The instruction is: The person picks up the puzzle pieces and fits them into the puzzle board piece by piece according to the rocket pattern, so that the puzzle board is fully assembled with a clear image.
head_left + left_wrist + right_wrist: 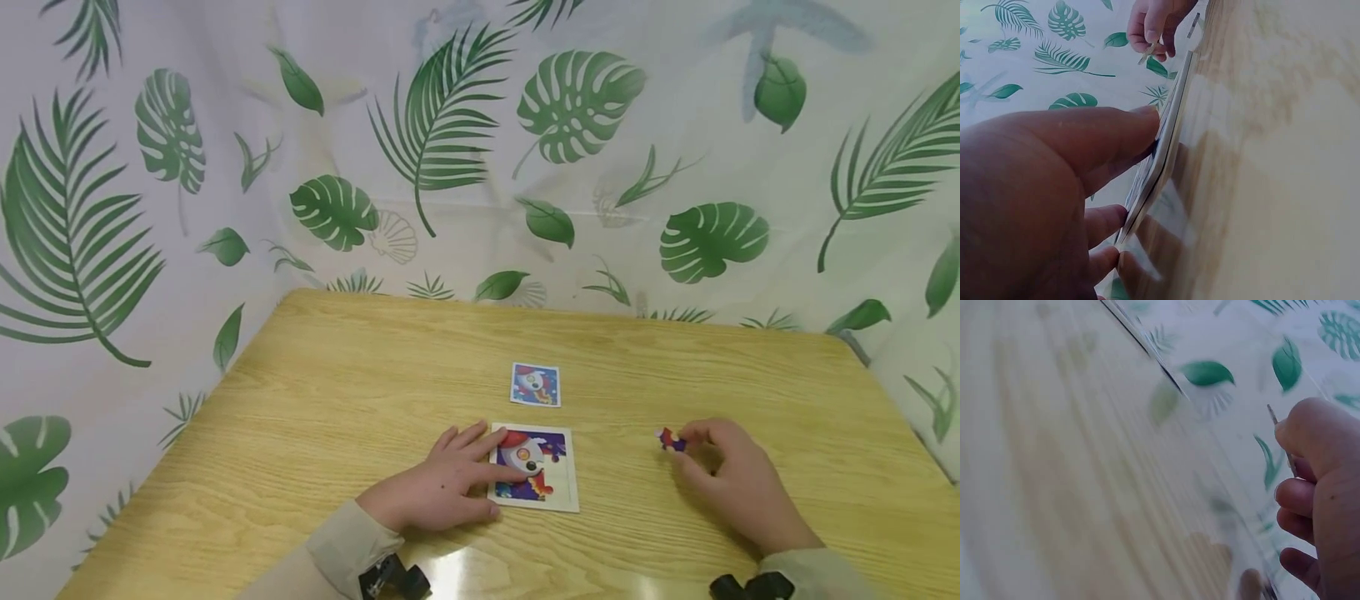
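Observation:
My left hand (442, 485) lies over the left side of a small jigsaw puzzle board (573, 471), fingers spread across its picture. The board has a white border and shows a partly filled rocket picture, with bare cream areas at the right and lower right. In the left wrist view, the thumb and fingertips rest along the edge of the board (1165, 147). To the right, above the table, my right hand (738, 479) pinches a red and purple puzzle piece (672, 440) between thumb and fingers. The piece (1271, 414) appears edge-on in the right wrist view.
A small picture card (536, 385) with a similar rocket image lies just behind the board. The wooden table (375, 367) ends at a white leaf-patterned curtain (480, 167) at the back and sides. Dark devices are strapped at both wrists.

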Demonstrator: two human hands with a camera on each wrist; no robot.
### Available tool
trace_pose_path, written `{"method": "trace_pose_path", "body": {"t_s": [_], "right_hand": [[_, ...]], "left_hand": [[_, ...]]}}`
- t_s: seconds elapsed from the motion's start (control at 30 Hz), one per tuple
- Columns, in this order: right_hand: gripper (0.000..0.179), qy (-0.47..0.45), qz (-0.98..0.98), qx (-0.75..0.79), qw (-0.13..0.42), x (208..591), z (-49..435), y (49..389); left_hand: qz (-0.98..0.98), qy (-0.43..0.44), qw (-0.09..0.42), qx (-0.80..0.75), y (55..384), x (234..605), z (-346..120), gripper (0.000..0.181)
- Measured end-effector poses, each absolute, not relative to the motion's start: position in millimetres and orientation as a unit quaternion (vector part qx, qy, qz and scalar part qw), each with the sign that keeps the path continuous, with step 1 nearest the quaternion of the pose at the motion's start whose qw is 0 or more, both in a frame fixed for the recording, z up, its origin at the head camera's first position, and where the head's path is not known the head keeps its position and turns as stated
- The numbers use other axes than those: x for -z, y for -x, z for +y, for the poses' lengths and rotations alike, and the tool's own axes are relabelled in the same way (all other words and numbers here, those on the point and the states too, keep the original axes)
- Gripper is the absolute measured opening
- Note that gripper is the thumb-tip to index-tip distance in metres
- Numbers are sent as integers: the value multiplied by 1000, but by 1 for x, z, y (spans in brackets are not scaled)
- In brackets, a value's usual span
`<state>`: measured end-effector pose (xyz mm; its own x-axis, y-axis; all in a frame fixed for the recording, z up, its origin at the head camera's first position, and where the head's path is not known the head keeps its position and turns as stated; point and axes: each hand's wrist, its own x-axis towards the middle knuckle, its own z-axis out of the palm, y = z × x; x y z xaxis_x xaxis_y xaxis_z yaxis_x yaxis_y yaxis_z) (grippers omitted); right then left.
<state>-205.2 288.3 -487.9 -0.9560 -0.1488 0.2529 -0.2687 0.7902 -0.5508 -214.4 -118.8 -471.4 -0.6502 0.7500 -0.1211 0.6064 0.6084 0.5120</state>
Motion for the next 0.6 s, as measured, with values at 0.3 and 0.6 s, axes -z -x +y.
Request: {"method": "trace_pose_path", "body": {"t_s": [0.3,0.6], "right_hand": [[22,-196,-925,-319,60,492,214,205],[19,-262,-923,-273,65,493,177,214]], "left_hand": [[884,-377,167,-222,215,474,-119,50],[883,-383,162,-218,216,473,-119,50]]}}
